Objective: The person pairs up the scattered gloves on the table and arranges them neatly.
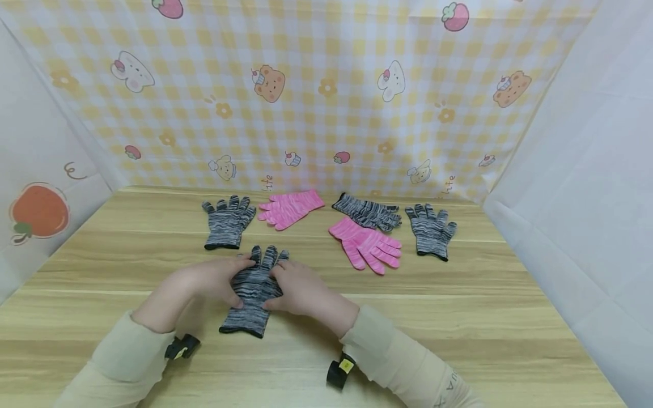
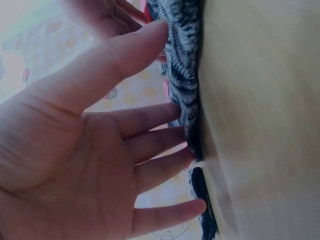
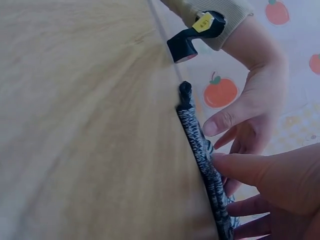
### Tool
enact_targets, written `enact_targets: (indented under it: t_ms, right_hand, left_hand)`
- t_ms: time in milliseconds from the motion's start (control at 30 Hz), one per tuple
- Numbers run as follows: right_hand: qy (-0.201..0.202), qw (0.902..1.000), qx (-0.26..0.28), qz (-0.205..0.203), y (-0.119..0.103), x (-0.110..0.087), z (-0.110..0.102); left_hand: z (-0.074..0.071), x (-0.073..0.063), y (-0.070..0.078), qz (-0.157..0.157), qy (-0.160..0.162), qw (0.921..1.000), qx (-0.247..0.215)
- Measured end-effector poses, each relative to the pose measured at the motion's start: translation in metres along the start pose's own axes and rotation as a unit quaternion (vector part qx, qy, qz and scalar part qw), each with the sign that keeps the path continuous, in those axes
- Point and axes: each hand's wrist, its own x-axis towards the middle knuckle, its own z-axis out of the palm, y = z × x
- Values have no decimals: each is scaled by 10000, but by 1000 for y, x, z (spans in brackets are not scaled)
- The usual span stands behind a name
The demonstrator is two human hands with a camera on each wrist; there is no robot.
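Note:
A grey-and-black striped knit glove [image 1: 254,294] lies flat on the table, its fingers toward the back and its dark cuff edge toward the front. Along its left side rests my left hand [image 1: 216,280], thumb and fingertips on the knit. From the opposite side my right hand [image 1: 302,289] touches it, with the thumb near the palm and the fingers by the glove's fingers. In the left wrist view, my long, loosely spread fingers [image 2: 155,142] meet the glove's surface. The right wrist view shows the glove [image 3: 196,142] edge-on, with both hands beside it.
Behind lie a grey striped glove [image 1: 227,224] at left, a pink glove [image 1: 292,209], and another grey glove [image 1: 364,211] partly under a second pink one [image 1: 366,243]. One more grey glove [image 1: 431,231] is at right. A checked curtain [image 1: 326,124] hangs behind the wooden table [image 1: 433,340].

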Motion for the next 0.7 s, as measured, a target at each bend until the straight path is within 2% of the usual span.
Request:
enact_targets:
  t_ms: [233,400,700]
  right_hand:
    - [81,9975,700,13,4,3,-8]
    - [5,9915,1297,105,6,6,-14]
    - [296,9776,2067,271,8,8,-27]
  left_hand:
    - [-5,-1,-6,154,124,9995,-260]
    - [-9,0,-11,408,273,9986,-195]
    - [-18,-3,-16,323,654,9968,-319]
